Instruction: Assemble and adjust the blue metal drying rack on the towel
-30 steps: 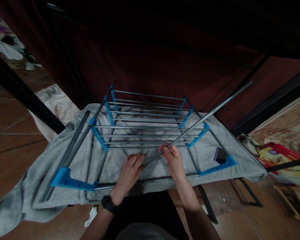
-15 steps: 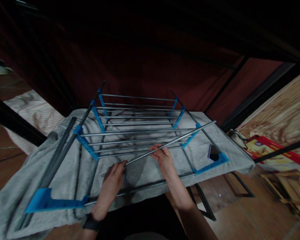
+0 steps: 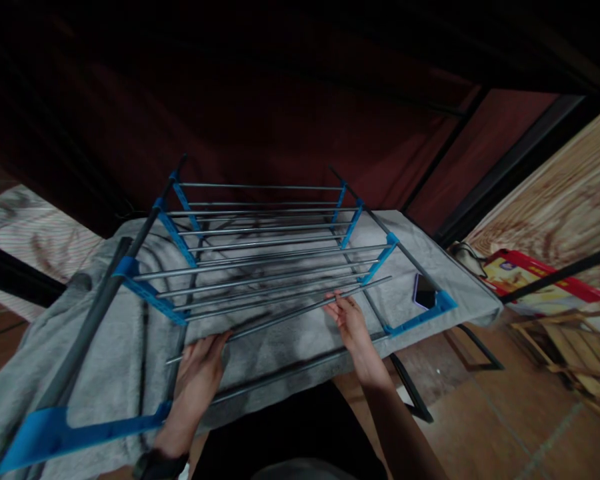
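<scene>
A loose grey metal tube (image 3: 285, 316) runs slantwise between my hands, in front of a rack frame. My left hand (image 3: 200, 363) is closed around its near left part, and a short end sticks out past the wrist. Thumb and fingers of my right hand (image 3: 349, 317) pinch it toward the right end. The rack has several thin cross rods (image 3: 280, 269) set in blue plastic brackets (image 3: 153, 299), with larger blue corner pieces (image 3: 80, 430) at the front left and front right (image 3: 425, 317). One long bar (image 3: 300, 367) joins these corners along the front.
The rack lies on a grey cloth-covered table (image 3: 460, 267). A phone (image 3: 425, 292) rests on the cloth inside the right corner. Beyond the table's right edge are a red and yellow box (image 3: 535, 277) and a wooden slatted piece (image 3: 575, 353). A dark red panel (image 3: 260, 133) stands behind.
The tube has been lowered at its right end and shifted left, now lying in front of the rods. Both hands moved along with it, and the view has tilted slightly.
</scene>
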Motion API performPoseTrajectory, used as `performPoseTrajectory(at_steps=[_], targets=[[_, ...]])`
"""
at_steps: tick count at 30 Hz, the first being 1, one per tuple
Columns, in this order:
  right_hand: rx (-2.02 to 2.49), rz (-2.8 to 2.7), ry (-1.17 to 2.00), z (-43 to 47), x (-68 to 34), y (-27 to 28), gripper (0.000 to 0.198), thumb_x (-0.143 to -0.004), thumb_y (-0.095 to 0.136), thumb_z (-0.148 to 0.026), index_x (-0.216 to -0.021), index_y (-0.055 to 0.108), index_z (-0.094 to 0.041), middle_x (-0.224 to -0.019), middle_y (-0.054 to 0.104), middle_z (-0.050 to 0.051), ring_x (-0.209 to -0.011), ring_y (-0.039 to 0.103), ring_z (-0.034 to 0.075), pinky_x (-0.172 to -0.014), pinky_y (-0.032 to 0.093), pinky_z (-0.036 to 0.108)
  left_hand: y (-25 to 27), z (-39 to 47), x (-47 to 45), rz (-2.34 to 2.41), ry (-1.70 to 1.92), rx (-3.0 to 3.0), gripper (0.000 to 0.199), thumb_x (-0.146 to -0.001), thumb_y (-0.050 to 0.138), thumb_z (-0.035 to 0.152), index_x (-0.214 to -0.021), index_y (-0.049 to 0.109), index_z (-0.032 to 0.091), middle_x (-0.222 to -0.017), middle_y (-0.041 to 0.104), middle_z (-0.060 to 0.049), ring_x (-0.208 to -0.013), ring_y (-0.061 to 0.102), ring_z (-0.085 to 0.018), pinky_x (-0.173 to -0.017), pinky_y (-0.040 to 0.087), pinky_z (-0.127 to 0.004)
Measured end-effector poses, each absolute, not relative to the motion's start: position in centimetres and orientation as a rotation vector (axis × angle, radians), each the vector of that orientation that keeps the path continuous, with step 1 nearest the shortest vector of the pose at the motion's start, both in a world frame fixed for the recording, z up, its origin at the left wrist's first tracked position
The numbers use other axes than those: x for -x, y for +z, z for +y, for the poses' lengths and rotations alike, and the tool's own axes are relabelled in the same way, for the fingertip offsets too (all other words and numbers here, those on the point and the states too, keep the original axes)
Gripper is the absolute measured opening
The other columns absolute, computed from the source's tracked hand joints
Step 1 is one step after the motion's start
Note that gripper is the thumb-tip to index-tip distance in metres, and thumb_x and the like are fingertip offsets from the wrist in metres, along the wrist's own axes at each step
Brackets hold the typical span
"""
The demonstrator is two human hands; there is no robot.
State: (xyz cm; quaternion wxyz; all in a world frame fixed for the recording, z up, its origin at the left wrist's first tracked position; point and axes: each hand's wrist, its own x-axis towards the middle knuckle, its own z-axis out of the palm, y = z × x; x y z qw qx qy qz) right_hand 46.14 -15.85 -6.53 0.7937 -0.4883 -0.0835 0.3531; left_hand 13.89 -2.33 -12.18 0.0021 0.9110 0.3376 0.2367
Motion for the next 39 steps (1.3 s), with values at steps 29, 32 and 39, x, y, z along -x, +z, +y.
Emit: performPoseTrajectory(at_steps=[29,32,39], targets=[[1.121,0.029,0.555,-20.7,-54.9,-15.1,0.014,-0.078,0.073,-0.025,-0.082,0.06,-0.024,-0.08,0.074,0.0,-0.076,0.074,0.016,-0.076,0.063,0.03,-13.6,-3.3,-14.3,0.967,0.586,-2.801,0.027,-0.101,0.042,0.035,-0.108,0.066,0.025,-0.096,0.075,-0.006,-0.091,0.068,-0.024,-0.083,0.048,-0.038],[1.132,0.05,0.562,-21.0,-55.1,-15.8,0.013,-0.074,0.073,-0.019,-0.08,0.062,-0.023,-0.081,0.074,0.001,-0.078,0.074,0.016,-0.078,0.063,0.031,-13.6,-3.3,-14.3,0.981,0.572,-2.803,0.028,-0.101,0.04,0.033,-0.109,0.066,0.025,-0.099,0.075,-0.006,-0.094,0.069,-0.024,-0.086,0.049,-0.038],[1.185,0.075,0.657,-21.2,-56.0,-16.6,0.014,-0.071,0.074,-0.017,-0.077,0.064,-0.024,-0.079,0.074,0.0,-0.074,0.072,0.016,-0.075,0.063,0.031,-14.0,-3.7,-14.3,1.045,0.468,-2.794,0.033,-0.103,0.038,0.028,-0.119,0.066,0.022,-0.109,0.075,-0.008,-0.101,0.069,-0.025,-0.092,0.05,-0.041]])
